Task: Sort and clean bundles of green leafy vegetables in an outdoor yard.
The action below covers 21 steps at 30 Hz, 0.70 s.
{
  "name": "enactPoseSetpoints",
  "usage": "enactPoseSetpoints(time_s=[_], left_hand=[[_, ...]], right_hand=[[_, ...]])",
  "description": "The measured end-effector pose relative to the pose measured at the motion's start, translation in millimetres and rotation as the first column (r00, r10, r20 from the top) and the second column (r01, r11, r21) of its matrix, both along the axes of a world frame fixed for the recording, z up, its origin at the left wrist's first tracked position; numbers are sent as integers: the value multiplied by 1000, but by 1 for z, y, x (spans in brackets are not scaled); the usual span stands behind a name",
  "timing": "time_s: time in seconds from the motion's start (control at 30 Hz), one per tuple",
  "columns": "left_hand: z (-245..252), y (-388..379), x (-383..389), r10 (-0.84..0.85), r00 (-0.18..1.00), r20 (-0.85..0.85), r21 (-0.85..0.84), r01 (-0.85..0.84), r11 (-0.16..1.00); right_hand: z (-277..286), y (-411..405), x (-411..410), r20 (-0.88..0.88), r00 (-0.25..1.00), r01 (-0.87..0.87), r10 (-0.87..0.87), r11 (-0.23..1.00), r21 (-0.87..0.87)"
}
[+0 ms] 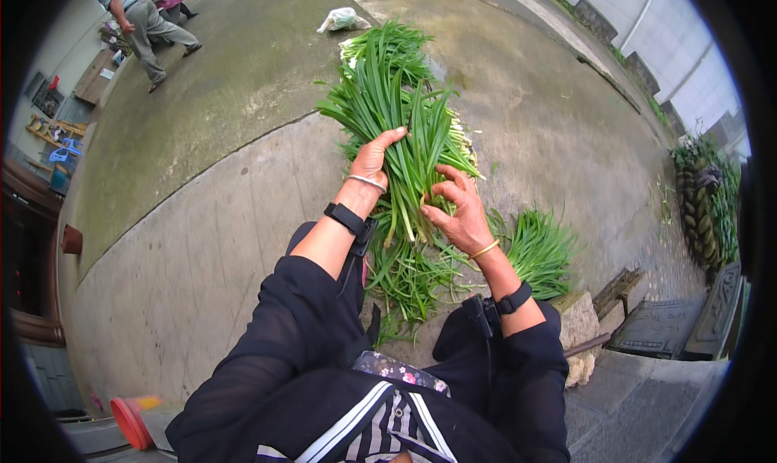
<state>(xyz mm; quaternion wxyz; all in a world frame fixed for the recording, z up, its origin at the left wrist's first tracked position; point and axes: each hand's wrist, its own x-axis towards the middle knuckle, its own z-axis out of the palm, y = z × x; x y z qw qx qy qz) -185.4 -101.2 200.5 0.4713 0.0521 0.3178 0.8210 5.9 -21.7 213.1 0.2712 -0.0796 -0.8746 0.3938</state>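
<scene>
My left hand is closed around a bunch of long flat green leaves, which look like garlic chives. The leaf tips point away from me and the pale stalk ends towards my lap. At the right side of the stalks is my right hand, its thumb and index finger pinching what looks like a thin yellowish leaf. Beyond the bunch, a pile of the same greens lies on the concrete, white stalk ends showing. Loose leaves are heaped on the ground between my knees.
Another heap of greens lies by my right knee, near a rough stone block. A plastic bag rests beyond the far pile. One person walks at upper left, beside another. A red plastic container stands at lower left.
</scene>
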Motion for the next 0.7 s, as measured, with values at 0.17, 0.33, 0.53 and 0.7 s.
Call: enactPoseSetpoints(time_s=[0.17, 0.33, 0.53, 0.7], left_hand=[[11, -20, -1, -53, 997, 47, -47, 55, 997], [-13, -2, 17, 117, 993, 8, -65, -116, 991], [-23, -12, -14, 316, 922, -223, -89, -342, 936], [8, -40, -39, 375, 920, -117, 3, -378, 926]], right_hand=[[-1, -11, -9, 4, 1000, -15, 14, 996, 91], [1, -1, 23, -19, 1000, 2, -6, 981, -195], [25, -1, 28, 0, 993, -87, 117, 741, -666], [7, 48, 36, 187, 936, -142, 299, 804, -578]])
